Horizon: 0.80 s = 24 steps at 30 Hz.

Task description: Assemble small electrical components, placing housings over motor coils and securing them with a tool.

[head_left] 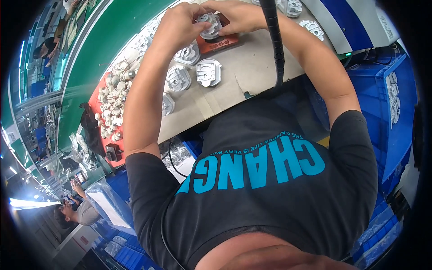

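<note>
Cardboard-covered worktop at our station: our left hand and right hand both grip one grey metal part over a red block near the far edge.

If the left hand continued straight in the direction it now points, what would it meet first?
Probably the right hand: the left hand points across the grey metal part that both hold on a red fixture. Depth is unclear.

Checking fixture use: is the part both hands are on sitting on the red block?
Yes, the left hand and right hand both grip a grey metal part seated on the red block on the bench.
</note>
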Tool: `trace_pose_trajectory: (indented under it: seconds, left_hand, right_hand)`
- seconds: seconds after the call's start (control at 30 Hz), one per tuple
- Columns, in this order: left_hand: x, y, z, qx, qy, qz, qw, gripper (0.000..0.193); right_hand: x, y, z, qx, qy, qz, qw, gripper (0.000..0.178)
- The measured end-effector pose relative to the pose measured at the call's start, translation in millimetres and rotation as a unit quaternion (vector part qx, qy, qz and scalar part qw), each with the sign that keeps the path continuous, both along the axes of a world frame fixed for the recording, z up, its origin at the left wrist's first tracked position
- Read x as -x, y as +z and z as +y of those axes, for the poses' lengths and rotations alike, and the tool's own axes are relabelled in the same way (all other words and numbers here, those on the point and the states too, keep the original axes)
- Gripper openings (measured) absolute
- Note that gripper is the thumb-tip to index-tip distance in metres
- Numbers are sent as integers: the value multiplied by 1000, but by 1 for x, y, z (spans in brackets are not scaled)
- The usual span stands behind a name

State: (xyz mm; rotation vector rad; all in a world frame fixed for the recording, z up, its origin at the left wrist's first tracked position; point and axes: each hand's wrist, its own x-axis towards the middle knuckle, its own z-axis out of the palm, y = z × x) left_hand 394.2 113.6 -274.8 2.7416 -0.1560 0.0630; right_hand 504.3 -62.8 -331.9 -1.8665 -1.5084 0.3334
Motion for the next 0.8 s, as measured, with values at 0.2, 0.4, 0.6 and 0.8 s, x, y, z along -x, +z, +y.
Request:
trace_pose_trajectory:
  seconds: [0.2,0.4,0.6,0.8]
  left_hand:
    - [-2,-4,6,13,-19,-2,1000,36]
    - [-3,-6,7,45,-31,9,998,38]
    - [-2,4,-12,-48,-46,27,997,35]
    - [-3,-1,-3,61,-67,57,994,30]
  right_hand:
    - [38,21,-9,-52,-67,-111,990,65]
    - [18,10,-3,-42,-28,-12,999,61]
    - [39,37,-20,-72,-22,-137,988,57]
    - [15,11,-13,-51,5,-52,997,58]
